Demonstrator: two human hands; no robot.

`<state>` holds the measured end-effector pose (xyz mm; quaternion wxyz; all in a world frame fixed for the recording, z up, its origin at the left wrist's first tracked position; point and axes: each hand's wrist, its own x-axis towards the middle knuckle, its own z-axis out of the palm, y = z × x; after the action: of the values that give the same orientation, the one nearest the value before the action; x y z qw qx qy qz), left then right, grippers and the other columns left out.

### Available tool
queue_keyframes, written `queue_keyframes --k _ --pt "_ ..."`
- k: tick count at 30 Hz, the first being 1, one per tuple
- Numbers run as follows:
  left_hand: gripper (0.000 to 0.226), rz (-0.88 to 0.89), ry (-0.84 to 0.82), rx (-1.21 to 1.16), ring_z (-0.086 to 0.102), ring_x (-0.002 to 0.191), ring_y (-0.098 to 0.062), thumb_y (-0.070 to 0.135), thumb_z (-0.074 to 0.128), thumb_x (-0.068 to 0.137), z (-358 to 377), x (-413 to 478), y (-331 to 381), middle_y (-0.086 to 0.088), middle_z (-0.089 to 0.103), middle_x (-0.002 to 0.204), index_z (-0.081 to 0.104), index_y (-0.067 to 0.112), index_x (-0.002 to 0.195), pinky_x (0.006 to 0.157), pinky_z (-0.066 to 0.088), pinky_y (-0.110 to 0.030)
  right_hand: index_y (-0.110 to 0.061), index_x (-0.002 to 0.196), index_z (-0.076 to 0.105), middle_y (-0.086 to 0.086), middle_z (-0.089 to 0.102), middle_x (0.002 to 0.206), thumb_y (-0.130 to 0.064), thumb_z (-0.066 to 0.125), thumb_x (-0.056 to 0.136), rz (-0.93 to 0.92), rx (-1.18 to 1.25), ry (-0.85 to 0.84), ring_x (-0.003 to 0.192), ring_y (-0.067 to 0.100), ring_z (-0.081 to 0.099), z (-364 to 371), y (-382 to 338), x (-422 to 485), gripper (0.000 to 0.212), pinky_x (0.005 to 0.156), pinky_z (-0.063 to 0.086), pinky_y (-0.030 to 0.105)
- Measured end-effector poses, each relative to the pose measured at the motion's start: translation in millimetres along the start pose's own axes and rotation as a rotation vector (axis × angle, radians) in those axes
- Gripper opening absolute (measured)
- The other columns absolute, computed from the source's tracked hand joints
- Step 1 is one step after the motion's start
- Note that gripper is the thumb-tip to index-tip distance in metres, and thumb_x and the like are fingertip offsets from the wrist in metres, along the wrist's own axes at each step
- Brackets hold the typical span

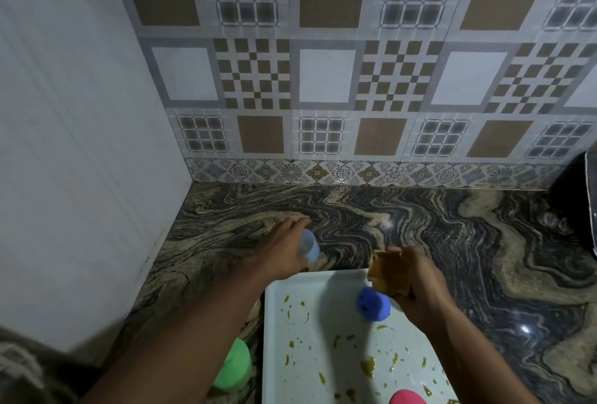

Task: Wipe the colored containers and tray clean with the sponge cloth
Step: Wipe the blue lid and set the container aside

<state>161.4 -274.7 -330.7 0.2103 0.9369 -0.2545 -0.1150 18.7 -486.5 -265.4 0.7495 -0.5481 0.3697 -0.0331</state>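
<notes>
Our left hand (284, 247) reaches out, arm extended, fingers wrapped round a pale blue cup (308, 248) over the bench (452, 242). Our right hand (416, 277) clutches the cloth (382, 271) above the stained tray (323, 332), beside 1 blue cup (373, 303).

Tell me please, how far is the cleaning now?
Early to midway. The left hand holds a light blue container over the counter; the right hand grips the sponge cloth. Left: the tray still shows yellow-brown smears, with blue and pink containers on it. The green container stands beside it.
</notes>
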Motion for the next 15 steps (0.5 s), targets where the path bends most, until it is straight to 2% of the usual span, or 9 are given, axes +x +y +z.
queue_keyframes --k 3,6,10,12,15 --pt "0.086 -0.081 -0.118 0.057 0.032 0.143 -0.031 0.038 0.073 0.086 4.6 9.9 -10.0 -0.004 0.026 0.158 0.023 0.024 0.155 0.105 0.042 -0.05 -0.007 0.09 0.064 0.014 0.069 0.071 -0.019 0.041 0.102 -0.023 -0.019 -0.03 0.07 0.035 0.059 3.9 0.3 -3.9 0.029 0.065 0.049 0.037" --pt "0.082 -0.082 -0.141 0.066 0.031 0.143 -0.031 0.038 0.07 0.089 7.1 14.2 -7.9 -0.004 0.023 0.16 0.024 0.024 0.156 0.105 0.042 -0.047 -0.007 0.094 0.068 0.013 0.073 0.071 -0.02 0.045 0.102 -0.016 -0.031 -0.012 0.073 0.036 0.063 1.4 2.6 -3.8 0.027 0.068 0.052 0.04" --pt "0.088 -0.076 -0.141 0.214 0.025 0.144 -0.034 0.048 0.068 0.086 0.9 12.2 1.6 -0.003 0.021 0.158 0.02 0.027 0.156 0.108 0.037 -0.051 -0.009 0.103 0.069 0.019 0.072 0.089 -0.025 0.045 0.102 0.005 0.015 0.036 0.076 0.037 0.065 -11.1 7.3 -1.1 0.029 0.068 0.054 0.041" --pt "0.083 0.017 -0.03 0.309 0.025 0.141 -0.032 0.053 0.065 0.084 -1.7 8.2 13.1 -0.002 0.027 0.153 0.025 0.03 0.153 0.11 0.031 -0.05 -0.012 0.104 0.068 0.017 0.07 0.093 -0.03 0.045 0.102 0.034 0.114 0.075 0.079 0.035 0.064 -20.9 5.9 1.2 0.03 0.066 0.053 0.039" --pt "0.058 0.236 0.093 0.273 0.036 0.128 -0.025 0.051 0.061 0.088 4.6 2.0 47.6 0.002 0.042 0.135 0.045 0.029 0.139 0.103 0.035 -0.043 -0.016 0.094 0.062 0.014 0.063 0.093 -0.036 0.048 0.099 0.102 0.27 0.13 0.082 0.031 0.06 -38.0 0.3 2.9 0.025 0.073 0.05 0.041"
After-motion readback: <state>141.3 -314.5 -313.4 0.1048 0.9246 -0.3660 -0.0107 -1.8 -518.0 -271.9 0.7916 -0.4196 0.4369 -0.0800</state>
